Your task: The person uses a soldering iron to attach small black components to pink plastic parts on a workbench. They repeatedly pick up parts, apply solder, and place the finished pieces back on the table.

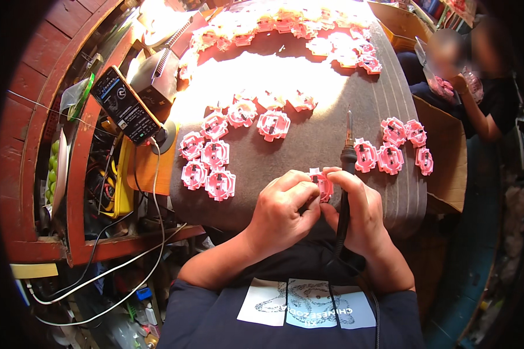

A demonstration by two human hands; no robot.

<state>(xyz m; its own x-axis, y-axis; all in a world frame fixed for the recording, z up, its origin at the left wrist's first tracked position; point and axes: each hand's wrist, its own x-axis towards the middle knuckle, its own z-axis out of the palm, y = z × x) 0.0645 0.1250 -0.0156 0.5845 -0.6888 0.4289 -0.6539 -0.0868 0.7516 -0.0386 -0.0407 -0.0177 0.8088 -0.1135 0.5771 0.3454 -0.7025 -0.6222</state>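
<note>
Close to my body, over the near edge of the table, a small pink plastic housing (326, 189) is held between both hands. My left hand (286, 205) is closed, thumb and forefinger pinched at the housing's left side. On its other side, my right hand (362, 206) steadies the housing with thumb and fingertips. A black-handled soldering iron (347, 157) is also held in my right hand, its metal tip pointing up and away from me. The fingertips partly cover the housing, so its inner parts are hard to make out.
Several similar pink housings (215, 153) lie left of my hands, and another group (390, 158) lies right. More are at the sunlit far end of the grey table (308, 154). A phone (126, 106) stands left with a white cable. Cardboard boxes (439, 157) and two people are at right.
</note>
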